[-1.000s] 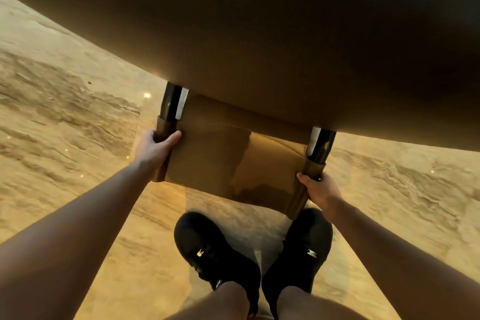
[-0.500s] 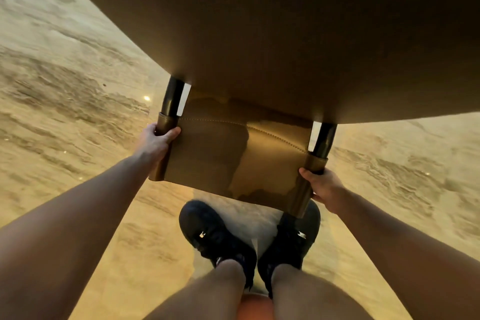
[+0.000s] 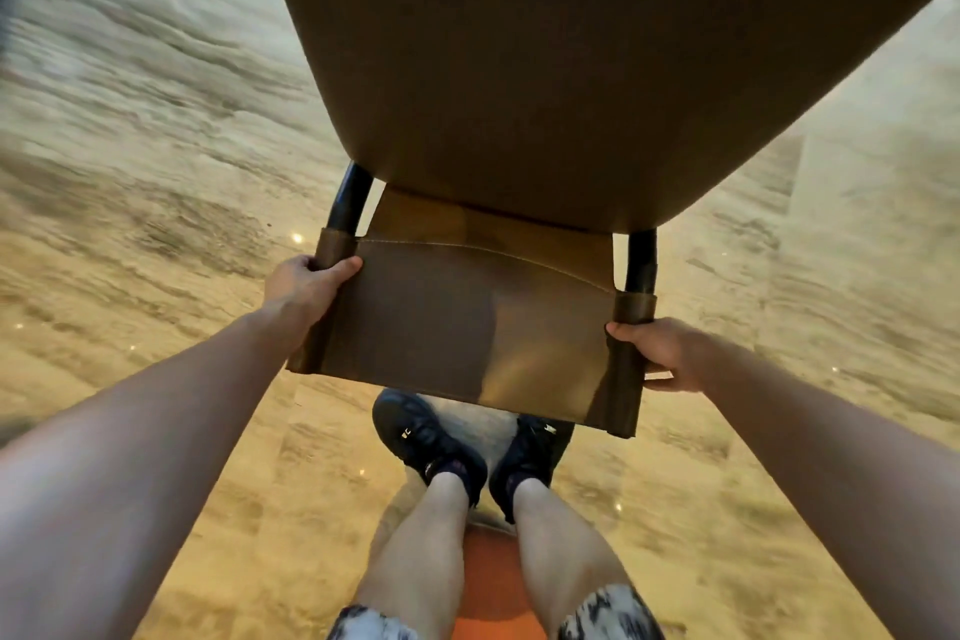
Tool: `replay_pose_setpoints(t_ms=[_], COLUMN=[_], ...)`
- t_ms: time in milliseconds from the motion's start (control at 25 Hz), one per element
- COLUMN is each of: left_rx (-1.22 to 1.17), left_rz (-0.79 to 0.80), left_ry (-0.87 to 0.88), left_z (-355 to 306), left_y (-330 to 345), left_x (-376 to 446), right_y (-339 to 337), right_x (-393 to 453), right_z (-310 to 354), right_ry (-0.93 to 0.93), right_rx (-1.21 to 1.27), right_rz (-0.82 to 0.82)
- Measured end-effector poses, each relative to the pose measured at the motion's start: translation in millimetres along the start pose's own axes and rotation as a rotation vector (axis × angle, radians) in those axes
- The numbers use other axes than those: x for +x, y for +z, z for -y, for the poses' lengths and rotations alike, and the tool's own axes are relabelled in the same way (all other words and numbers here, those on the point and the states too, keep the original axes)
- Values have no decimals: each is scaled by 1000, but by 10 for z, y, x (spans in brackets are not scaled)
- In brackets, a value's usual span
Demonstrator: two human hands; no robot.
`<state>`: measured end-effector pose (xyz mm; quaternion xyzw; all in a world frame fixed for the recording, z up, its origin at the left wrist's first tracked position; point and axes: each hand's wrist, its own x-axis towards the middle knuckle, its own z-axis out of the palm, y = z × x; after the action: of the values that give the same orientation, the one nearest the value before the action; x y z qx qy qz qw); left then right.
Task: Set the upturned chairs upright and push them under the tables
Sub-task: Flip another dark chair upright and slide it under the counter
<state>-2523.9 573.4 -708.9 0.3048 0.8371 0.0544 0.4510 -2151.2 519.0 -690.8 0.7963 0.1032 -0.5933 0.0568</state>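
Below, two black shoes [image 3: 431, 437] stand close together on the glossy beige marble floor [image 3: 156, 172]. Just beyond them, a person's left hand [image 3: 301, 283] and right hand [image 3: 667, 353] each curl round a side post of the chair's brown leather backrest [image 3: 467, 322] — thumbs pressed on its near face, the other fingers hidden behind. Farther off, the chair [image 3: 571, 68] hangs lifted above the floor — its broad tan seat filling the upper view.

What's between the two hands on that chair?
In the head view, the chair's brown leather backrest panel spans between left hand and right hand, each gripping a side post.
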Motion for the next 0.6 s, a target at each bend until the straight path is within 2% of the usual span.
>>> replay_pose_setpoints(t_ms=[120,360,600], left_rx=[37,133,73], left_rz=[25,196,346], left_ry=[-12,11,1], left_z=[-408,-1332,-2146], left_y=[-360,-1047,-1504], left_x=[-405,-1204,-1727], right_y=[-338,-1038,-1744], right_x=[-590,-1773,-2428], right_z=[140,544,1059], right_ry=[2,-5,-82], right_rx=[-13,-51,-101], right_rz=[5,58,-4])
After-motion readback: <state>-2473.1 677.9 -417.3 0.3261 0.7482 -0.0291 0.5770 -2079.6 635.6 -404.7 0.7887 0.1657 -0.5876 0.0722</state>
